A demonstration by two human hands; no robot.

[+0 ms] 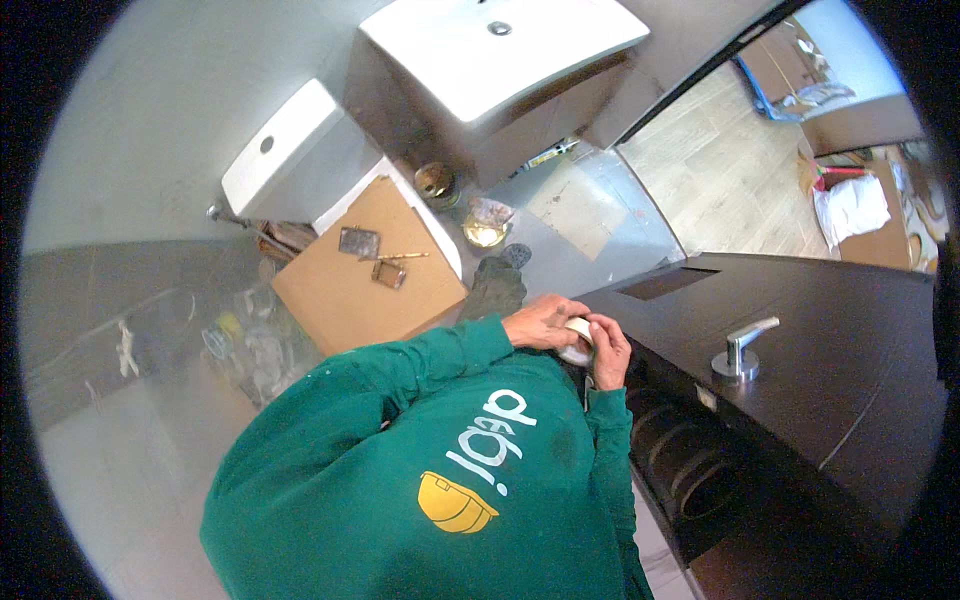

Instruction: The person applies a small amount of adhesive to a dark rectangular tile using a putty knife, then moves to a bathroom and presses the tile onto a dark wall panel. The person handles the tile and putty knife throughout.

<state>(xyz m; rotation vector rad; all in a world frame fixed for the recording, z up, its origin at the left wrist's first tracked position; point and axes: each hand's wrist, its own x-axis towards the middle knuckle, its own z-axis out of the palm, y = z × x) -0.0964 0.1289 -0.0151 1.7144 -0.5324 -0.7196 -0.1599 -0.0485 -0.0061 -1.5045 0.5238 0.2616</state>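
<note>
A dark door (850,310) is seen on the right. The toilet (285,150) is topped by a cardboard sheet (345,292). By the left hand (540,322) and the right hand (611,353), each grip closed on its rim, a pale tape roll (577,354) is held near the door's edge.

Green top (360,490) with long sleeves (450,352), white lettering (484,447), yellow hard-hat print (456,502).
</note>
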